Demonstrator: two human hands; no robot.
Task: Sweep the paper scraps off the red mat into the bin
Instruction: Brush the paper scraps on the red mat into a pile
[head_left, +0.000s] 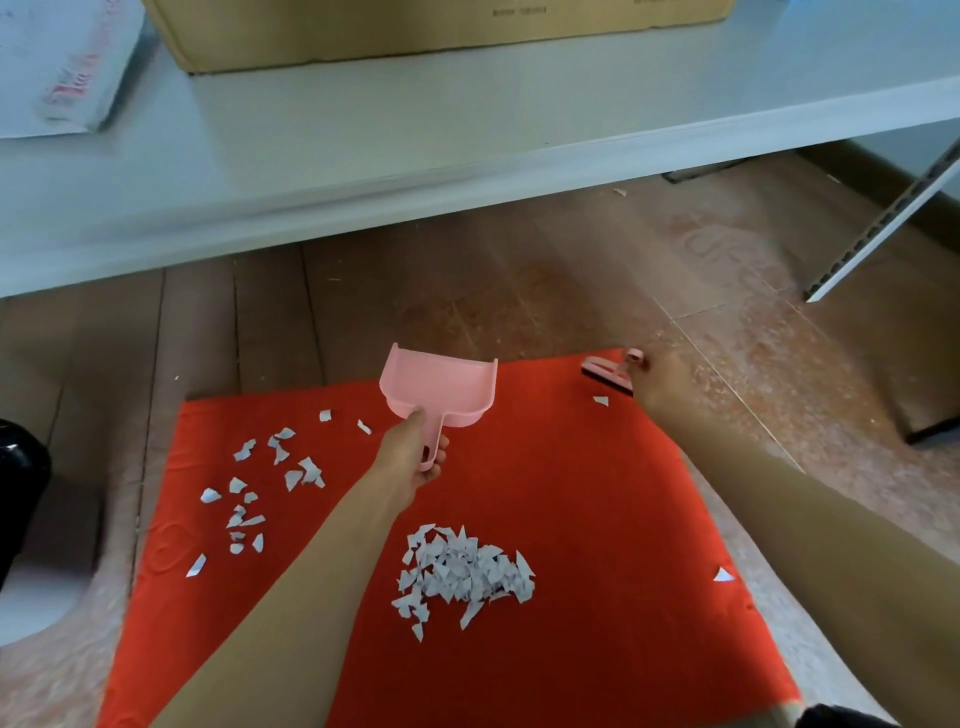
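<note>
On red mat (597, 493): your left hand (413, 449) grips dustpan (439, 384), right hand (660, 379) pinches brush (605, 375).
Scrap pile (462, 571) lies nearer you than both.

The left hand (415, 453) hides part of the dustpan (439, 384) handle. The right hand (662, 380) hides the brush (605, 376) handle's end. The cardboard box (415, 36) print is blurry.

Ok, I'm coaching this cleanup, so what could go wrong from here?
A pile and loose scraps to its left lie apart on the red mat, so one pass may miss some. A lone scrap sits at the mat's right edge; the brush in the right hand could flick it off the mat. The dustpan in the left hand opens away from the pile and likely needs turning.
</note>
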